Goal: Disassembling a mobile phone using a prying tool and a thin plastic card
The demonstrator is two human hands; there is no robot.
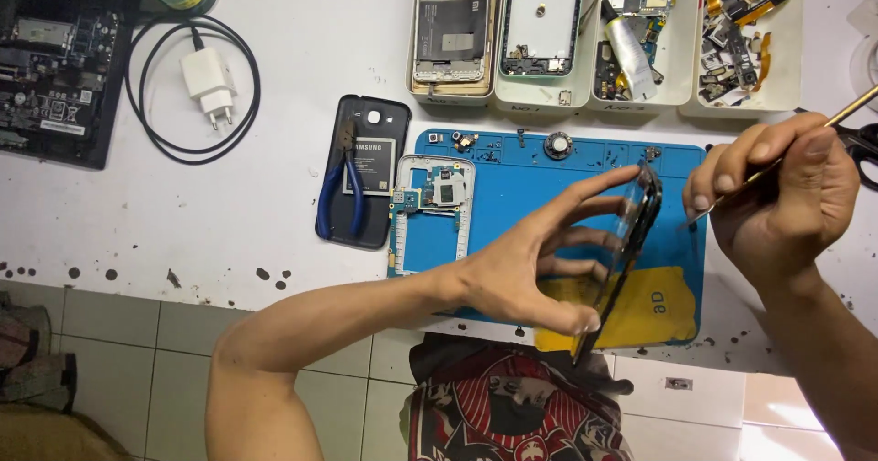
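White and scuffed, your bench is running across the far half of the view, with pale floor tiles showing at the near edge. You're working over a blue repair mat that has a yellow patch at its near right.

Your left hand is spreading wide, fingers long and open, thumb at the near end and fingertips at the far end, pinching a dark phone screen panel by its two ends. You're holding it on edge, tilted, above the right part of the mat. Your right hand is curling closed around a thin brass-coloured pry tool, its tip just beside the panel's right edge; whether it's touching, I can't tell.

To work that edge cleanly, I'd say keep bracing the panel by its ends as you're doing, bring the tip in shallow along the seam, and let the left fingers take the load so the glass isn't bending.

On the mat's left part a white phone mid-frame with a circuit board is lying flat. Left of it, blue-handled pliers are resting on a dark phone back. Further left a white charger is sitting inside its looped black cable, and a dark circuit board is lying at the far left. Along the far edge, white parts trays are holding phone frames, a small tube and flex cables.
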